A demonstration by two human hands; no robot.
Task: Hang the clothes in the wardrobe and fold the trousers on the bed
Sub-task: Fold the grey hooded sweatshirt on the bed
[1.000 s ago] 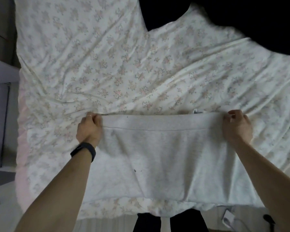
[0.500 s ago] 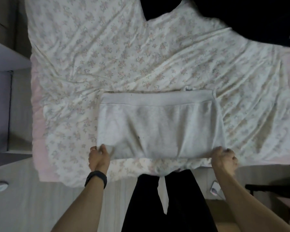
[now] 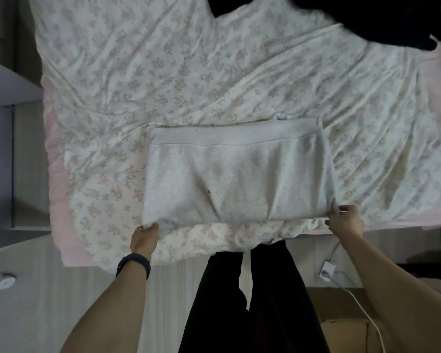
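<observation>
Bedsheet (image 3: 163,72), floral and creased, fills the upper frame, with bare stretches to the left of and above the folded grey trousers (image 3: 234,174) at centre. Their near edge lies by the bed's lower border. Black clothes (image 3: 367,16) lie at upper right. The left hand (image 3: 144,238) pinches the lower-left corner; the right hand (image 3: 344,222) grasps the lower-right.

Dark garment (image 3: 367,19) runs off the top edge.

Floor (image 3: 36,301): white plug adapter (image 3: 327,272) lower right, with a white cable (image 3: 364,312) trailing off it across a cardboard box (image 3: 341,335). Small round white object (image 3: 5,283) far left, below grey furniture (image 3: 0,149).
</observation>
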